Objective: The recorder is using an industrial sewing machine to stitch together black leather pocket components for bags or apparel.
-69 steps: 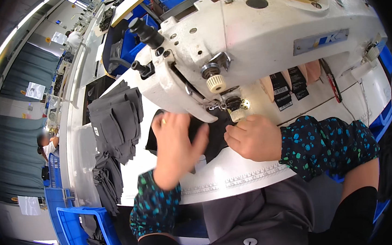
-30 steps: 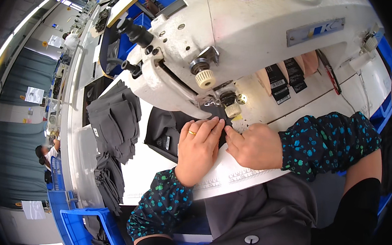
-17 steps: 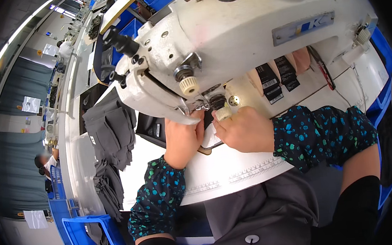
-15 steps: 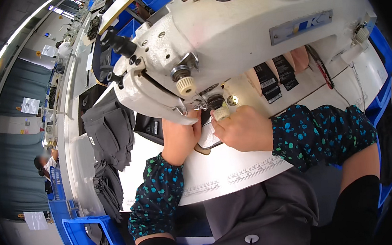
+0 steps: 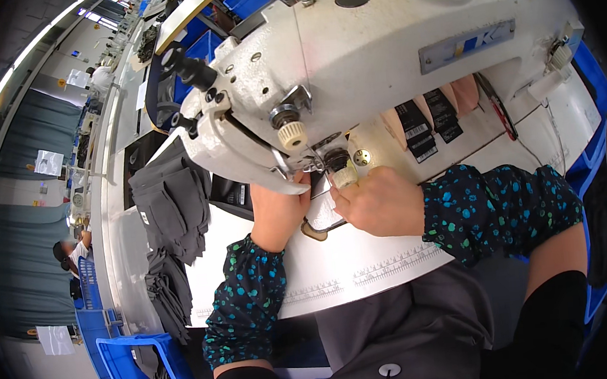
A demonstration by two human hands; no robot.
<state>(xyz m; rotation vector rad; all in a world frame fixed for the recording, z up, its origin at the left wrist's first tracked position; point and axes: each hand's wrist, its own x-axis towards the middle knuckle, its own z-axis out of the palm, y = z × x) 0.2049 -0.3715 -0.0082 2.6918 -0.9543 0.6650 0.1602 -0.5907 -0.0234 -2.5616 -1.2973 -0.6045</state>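
A white sewing machine (image 5: 378, 53) spans the space over the white worktable (image 5: 368, 263). My left hand (image 5: 275, 215) is under its head at the left of the needle area, and the machine hides most of the fingers. Just right of the needle, my right hand (image 5: 383, 203) has its fingers curled in a pinch beside a cream tension knob (image 5: 345, 176). Whatever it grips is out of sight. A small dark piece (image 5: 319, 183) shows between the two hands, too covered to name. Both forearms wear dark sleeve covers with blue-green spots.
Stacked dark grey fabric pieces (image 5: 171, 208) hang over the table's left side. Black printed labels (image 5: 419, 130) and red-handled snips (image 5: 500, 111) lie behind the right hand. A blue crate (image 5: 136, 341) with dark pieces stands lower left. Another person (image 5: 71, 253) sits far left.
Both hands stay close to the needle area with barely any shift. Between them, slightly more of the dark piece shows now. The view has tilted very slightly.
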